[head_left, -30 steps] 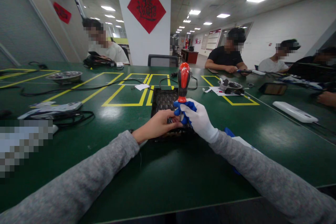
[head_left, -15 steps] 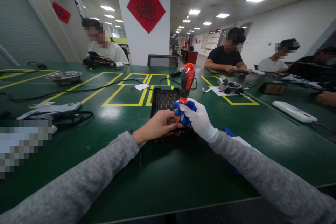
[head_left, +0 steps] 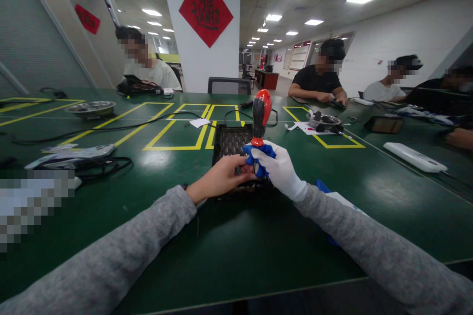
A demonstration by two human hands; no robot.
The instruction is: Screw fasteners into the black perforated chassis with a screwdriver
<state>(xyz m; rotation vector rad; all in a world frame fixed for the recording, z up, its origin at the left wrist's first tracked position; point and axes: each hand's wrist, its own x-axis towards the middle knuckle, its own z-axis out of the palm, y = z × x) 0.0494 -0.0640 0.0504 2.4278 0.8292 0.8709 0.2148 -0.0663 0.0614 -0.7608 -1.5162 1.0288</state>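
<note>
My right hand point(head_left: 278, 169), in a white glove with blue fingertips, is closed round the lower part of a red and black screwdriver point(head_left: 260, 114) that stands nearly upright. Its tip points down at a black flat device point(head_left: 232, 141) lying on the green table point(head_left: 229, 246). My bare left hand point(head_left: 220, 177) rests on the near end of that device, with fingers pinched together beside the screwdriver shaft. What those fingers pinch is too small to make out.
Black cables point(head_left: 99, 163) and a white flat part point(head_left: 70, 152) lie to the left, a metal bowl point(head_left: 91, 107) behind them. A white bar point(head_left: 414, 156) lies at right. Other people sit along the far and right sides with a bowl of small parts point(head_left: 324, 120).
The screwdriver handle tilted slightly to the right and then stayed there. Both hands kept their place on the device.
</note>
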